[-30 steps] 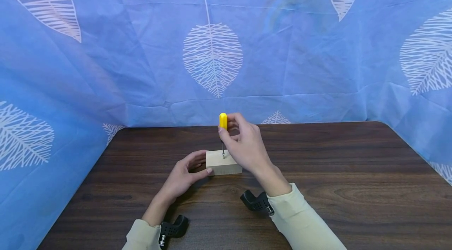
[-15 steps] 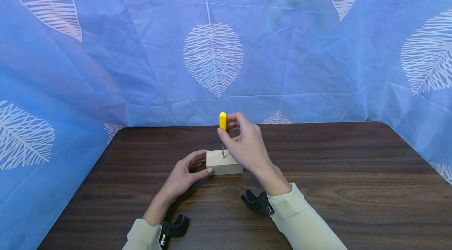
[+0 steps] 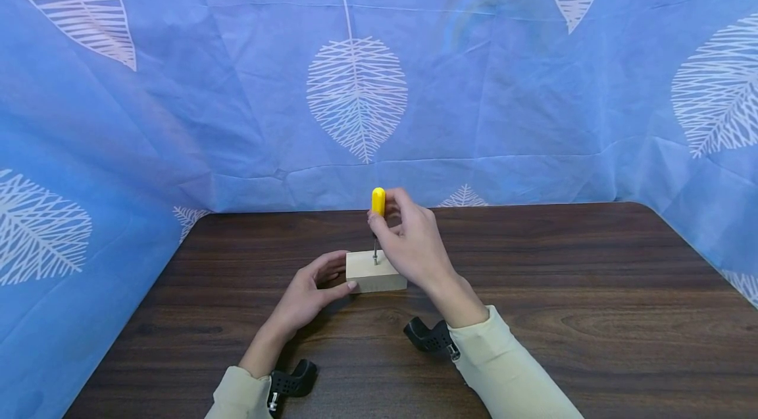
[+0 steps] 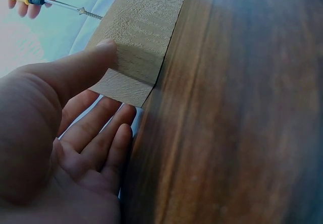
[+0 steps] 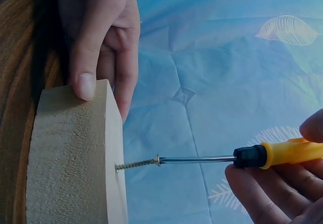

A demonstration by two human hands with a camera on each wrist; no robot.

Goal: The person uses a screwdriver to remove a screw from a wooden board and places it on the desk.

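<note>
A pale wooden block (image 3: 378, 283) lies on the table, held at its left end by my left hand (image 3: 308, 294), thumb on the near face and fingers at the far side. A screw (image 5: 136, 164) stands in the block's top with much of its thread exposed. Above it, my right hand (image 3: 417, 245) grips a screwdriver by its yellow handle (image 3: 378, 200). The screwdriver's metal shaft (image 5: 197, 159) meets the screw head in the right wrist view. In the left wrist view, the left thumb (image 4: 86, 65) presses the block near its corner.
The dark wood-grain table (image 3: 562, 300) extends on both sides of the block. A blue cloth with white leaf prints (image 3: 474, 77) hangs behind and around it. Black wrist mounts (image 3: 293, 379) sit below both wrists, over the table.
The top of the screwdriver handle has leaned slightly to the right, and the right fingertips have shifted a little with it. The block and left hand stay in place.
</note>
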